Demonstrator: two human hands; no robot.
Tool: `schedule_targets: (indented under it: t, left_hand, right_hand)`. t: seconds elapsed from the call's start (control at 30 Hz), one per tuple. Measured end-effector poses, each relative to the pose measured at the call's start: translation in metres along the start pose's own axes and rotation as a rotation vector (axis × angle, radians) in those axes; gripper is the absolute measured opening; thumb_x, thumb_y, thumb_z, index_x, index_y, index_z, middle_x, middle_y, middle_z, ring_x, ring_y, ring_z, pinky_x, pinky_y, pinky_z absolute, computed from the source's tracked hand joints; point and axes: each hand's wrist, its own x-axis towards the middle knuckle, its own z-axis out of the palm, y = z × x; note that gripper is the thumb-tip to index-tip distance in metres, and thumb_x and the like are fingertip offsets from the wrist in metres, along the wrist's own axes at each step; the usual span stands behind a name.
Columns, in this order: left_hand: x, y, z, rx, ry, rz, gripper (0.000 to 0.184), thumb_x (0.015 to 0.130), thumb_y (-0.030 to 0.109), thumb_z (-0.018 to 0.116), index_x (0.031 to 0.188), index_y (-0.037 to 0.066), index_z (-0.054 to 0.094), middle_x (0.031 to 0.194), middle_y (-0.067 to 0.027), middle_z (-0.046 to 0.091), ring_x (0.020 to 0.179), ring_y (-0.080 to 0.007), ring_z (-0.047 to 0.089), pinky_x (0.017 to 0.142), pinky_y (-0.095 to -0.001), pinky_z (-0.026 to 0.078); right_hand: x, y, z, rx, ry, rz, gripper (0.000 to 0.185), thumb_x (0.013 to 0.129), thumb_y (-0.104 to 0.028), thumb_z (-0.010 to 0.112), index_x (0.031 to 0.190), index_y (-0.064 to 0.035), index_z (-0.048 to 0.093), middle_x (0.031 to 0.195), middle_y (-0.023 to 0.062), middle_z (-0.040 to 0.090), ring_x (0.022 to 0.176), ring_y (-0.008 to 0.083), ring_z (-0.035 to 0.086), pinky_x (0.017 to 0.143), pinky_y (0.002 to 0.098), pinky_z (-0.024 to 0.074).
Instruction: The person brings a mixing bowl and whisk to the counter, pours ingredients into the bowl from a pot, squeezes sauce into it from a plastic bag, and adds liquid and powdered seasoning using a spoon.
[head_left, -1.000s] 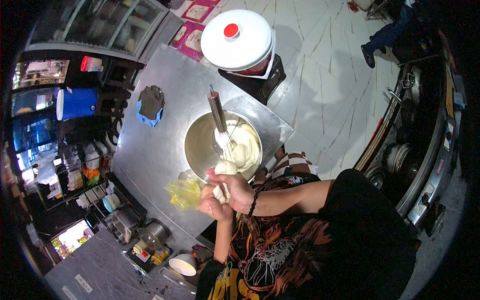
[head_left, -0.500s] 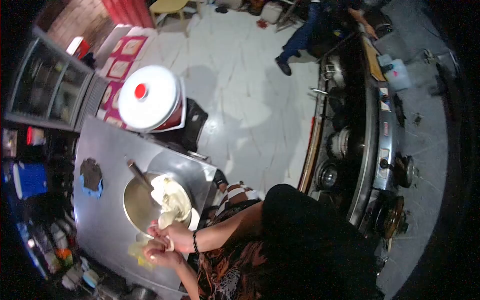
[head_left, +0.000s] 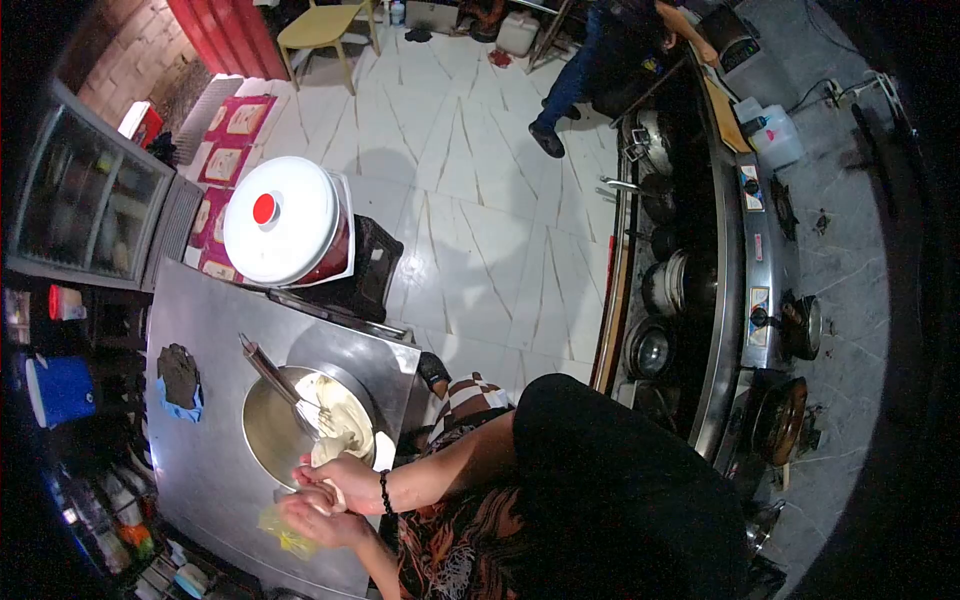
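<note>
Just before your fingers (head_left: 318,503), a bowl (head_left: 268,432) sits on the surface (head_left: 215,480), mixture (head_left: 349,405) and whisk (head_left: 268,368) inside; a cloth (head_left: 180,375) lies ahead-left, a bucket (head_left: 283,222) farther ahead.

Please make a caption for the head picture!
Left hand and right hand together hold white mixture at a metal bowl with a whisk.
</note>
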Motion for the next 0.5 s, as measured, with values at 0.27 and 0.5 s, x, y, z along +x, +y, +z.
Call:
schedule_targets:
  t: [0.27,0.5]
  left_hand:
    - [-0.008,-0.009,-0.017,0.508,0.270,0.061,0.012,0.090,0.017,0.048,0.091,0.004,0.046,0.080,-0.0094,0.053,0.084,-0.0239,0.058,0.076,-0.0344,0.049]
    - [-0.005,0.000,-0.005,0.129,0.027,0.085,0.052,0.090,0.029,0.057,0.051,0.007,0.031,0.047,-0.0008,0.033,0.044,-0.0126,0.032,0.044,-0.0283,0.027]
  right_hand:
    - [-0.002,0.001,-0.011,-0.142,-0.067,-0.068,0.026,0.081,0.004,0.051,0.105,-0.0051,0.049,0.094,0.0072,0.058,0.086,0.0151,0.059,0.076,0.0286,0.0499]
    - [-0.006,0.001,-0.005,-0.256,-0.044,-0.168,0.034,0.081,0.004,0.055,0.113,-0.0008,0.046,0.103,0.0114,0.059,0.092,0.0172,0.056,0.084,0.0296,0.0464]
